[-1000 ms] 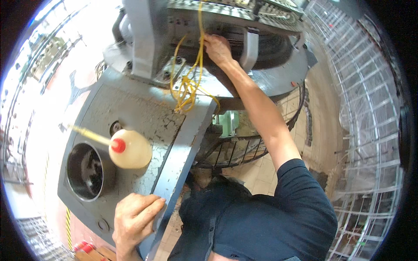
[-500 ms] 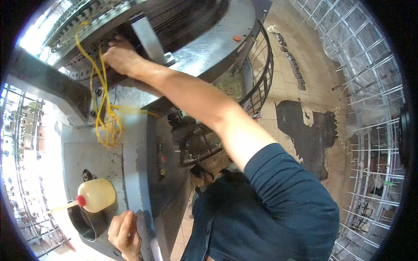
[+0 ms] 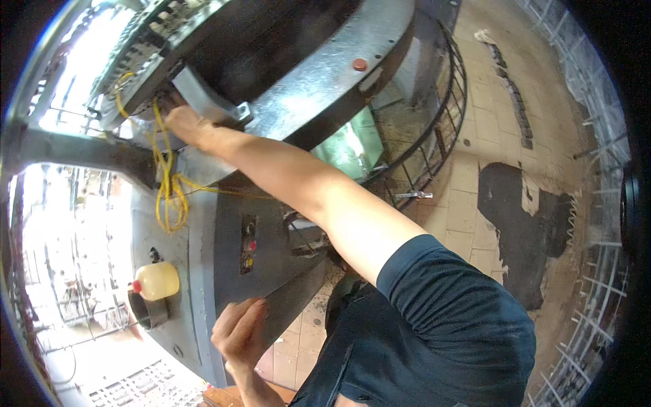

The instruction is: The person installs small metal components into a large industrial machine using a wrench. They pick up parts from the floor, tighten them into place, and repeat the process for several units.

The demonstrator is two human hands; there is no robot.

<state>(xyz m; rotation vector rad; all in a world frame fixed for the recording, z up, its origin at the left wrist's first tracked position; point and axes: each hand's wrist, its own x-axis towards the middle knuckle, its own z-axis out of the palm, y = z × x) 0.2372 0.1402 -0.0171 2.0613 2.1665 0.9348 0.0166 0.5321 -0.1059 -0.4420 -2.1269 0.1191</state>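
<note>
My right hand point(image 3: 190, 129) reaches across to a large round machine and is beside a grey metal bar point(image 3: 203, 95) on its rim. Its fingers are blurred and partly hidden, so what they touch cannot be made out. A looped yellow cord point(image 3: 169, 197) hangs just below that hand. My left hand point(image 3: 239, 332) is held in front of the machine's grey housing point(image 3: 230, 224), fingers curled in, with nothing visible in them. Nearby on the housing, a bottle of pale yellow liquid with a red cap point(image 3: 157, 281) rests above a round metal cup point(image 3: 149, 313).
The machine's shiny ring plate point(image 3: 305, 81) carries a red plug point(image 3: 359, 64). A panel with red and yellow buttons point(image 3: 249, 245) faces me. Curved black railing point(image 3: 444, 129) edges the machine. A dark mat point(image 3: 522, 230) lies on the tiled floor, with wire mesh point(image 3: 576, 339) at right.
My left hand has moved right, away from the bottle and the housing edge. My right hand stays by the metal bar, a little lower in the picture. The whole view has shifted.
</note>
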